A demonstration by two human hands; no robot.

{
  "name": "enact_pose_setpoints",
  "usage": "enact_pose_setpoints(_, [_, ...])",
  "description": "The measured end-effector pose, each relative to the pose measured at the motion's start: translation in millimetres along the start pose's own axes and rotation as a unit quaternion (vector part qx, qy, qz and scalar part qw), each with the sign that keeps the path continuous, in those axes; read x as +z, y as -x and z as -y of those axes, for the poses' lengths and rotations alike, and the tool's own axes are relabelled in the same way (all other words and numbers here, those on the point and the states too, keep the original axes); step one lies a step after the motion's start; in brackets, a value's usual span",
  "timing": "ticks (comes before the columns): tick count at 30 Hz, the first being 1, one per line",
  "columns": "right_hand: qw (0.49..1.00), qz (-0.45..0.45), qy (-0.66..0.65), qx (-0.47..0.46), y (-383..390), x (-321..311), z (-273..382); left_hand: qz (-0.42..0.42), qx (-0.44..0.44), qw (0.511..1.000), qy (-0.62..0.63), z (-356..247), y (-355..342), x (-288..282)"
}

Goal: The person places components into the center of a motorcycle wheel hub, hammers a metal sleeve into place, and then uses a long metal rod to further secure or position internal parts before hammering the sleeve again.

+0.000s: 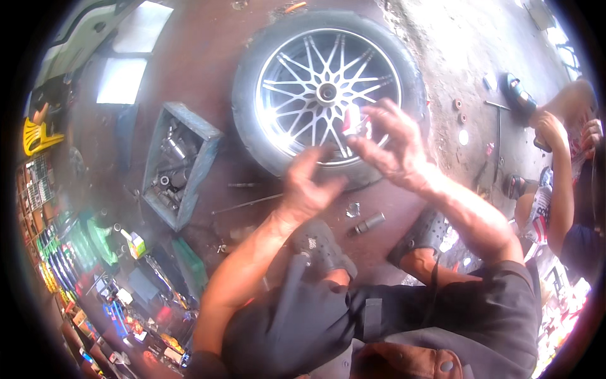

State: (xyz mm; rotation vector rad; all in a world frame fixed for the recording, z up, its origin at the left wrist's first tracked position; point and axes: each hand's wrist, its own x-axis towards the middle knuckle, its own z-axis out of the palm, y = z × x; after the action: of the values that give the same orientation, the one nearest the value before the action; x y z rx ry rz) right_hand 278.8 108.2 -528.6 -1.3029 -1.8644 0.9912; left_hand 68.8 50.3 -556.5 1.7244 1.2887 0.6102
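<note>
A car wheel [328, 95], with a grey tire and silver spoked rim, lies flat in front of me. Over its lower part, my right hand [394, 145] grips a small pink-and-white object [353, 120] with thumb and fingers; I cannot make out what it is. My left hand [309, 186] is blurred at the tire's lower edge, thumb and fingers apart, holding nothing visible. Below the hands, a dark metal cylinder [366, 224] and a small shiny piece [353, 210] lie on the floor near my dark clogs [322, 252].
A metal tray [205, 129] of sockets and parts stands left of the wheel. A tool display [53, 259] fills the lower left, near a yellow plastic object [41, 136]. At the right, another person's arms [555, 139] are beside a T-handled wrench [497, 120] on the floor.
</note>
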Motion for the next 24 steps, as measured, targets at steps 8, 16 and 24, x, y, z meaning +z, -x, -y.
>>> enact_pose_setpoints(8, [0.998, 0.007, -0.038, -0.042, -9.8, 58.4, 24.4, -0.087, -0.184, 0.849, 0.489, -1.4, -10.8, -43.1])
enact_pose_setpoints(16, [0.987, 0.019, 0.080, -0.141, -7.8, 65.5, 24.2, -0.113, -0.197, 0.956, 0.187, -12.9, -12.3, -58.9])
enact_pose_setpoints(24, [0.997, -0.034, -0.070, -0.001, -10.5, 73.2, 32.6, -0.240, -0.131, 0.928, 0.253, -10.9, -21.1, -48.3])
